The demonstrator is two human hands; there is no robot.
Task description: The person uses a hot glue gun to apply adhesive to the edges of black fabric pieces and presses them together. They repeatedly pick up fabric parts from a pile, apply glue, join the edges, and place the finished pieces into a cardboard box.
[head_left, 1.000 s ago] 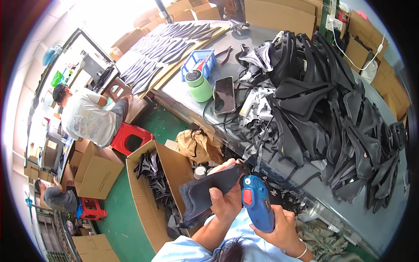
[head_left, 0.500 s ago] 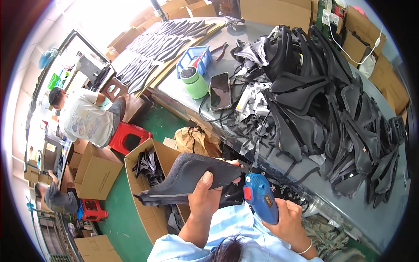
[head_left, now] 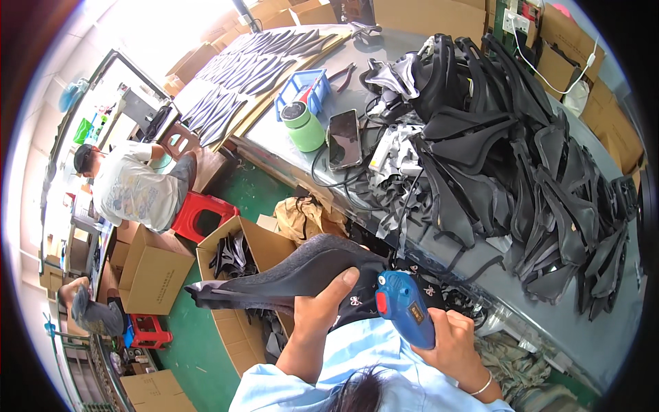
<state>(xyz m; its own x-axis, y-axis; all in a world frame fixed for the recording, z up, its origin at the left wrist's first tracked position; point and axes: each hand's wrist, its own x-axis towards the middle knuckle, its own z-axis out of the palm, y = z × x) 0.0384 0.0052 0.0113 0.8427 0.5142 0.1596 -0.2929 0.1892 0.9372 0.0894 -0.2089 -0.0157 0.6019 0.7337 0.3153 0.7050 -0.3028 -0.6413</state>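
Observation:
My left hand grips a long, curved dark grey padded piece with a fuzzy upper edge, the thumb on its near face and the fingers hidden behind. This piece reaches left over an open carton, ending in a narrow tip. In my right hand is a blue hand-held power tool with a red button, its head pointing up and away from me. The tool's head is close to the right end of the padded piece; whether they touch, I cannot tell.
A metal-topped table carries a large heap of black padded pieces, grey scraps, a phone, a green bottle and a blue basket. The open carton stands below my left hand. Two people sit at left.
The padded piece has swung so its narrow tip lies further left and higher, and its right end has turned. My left thumb has shifted right. The tool has moved slightly left.

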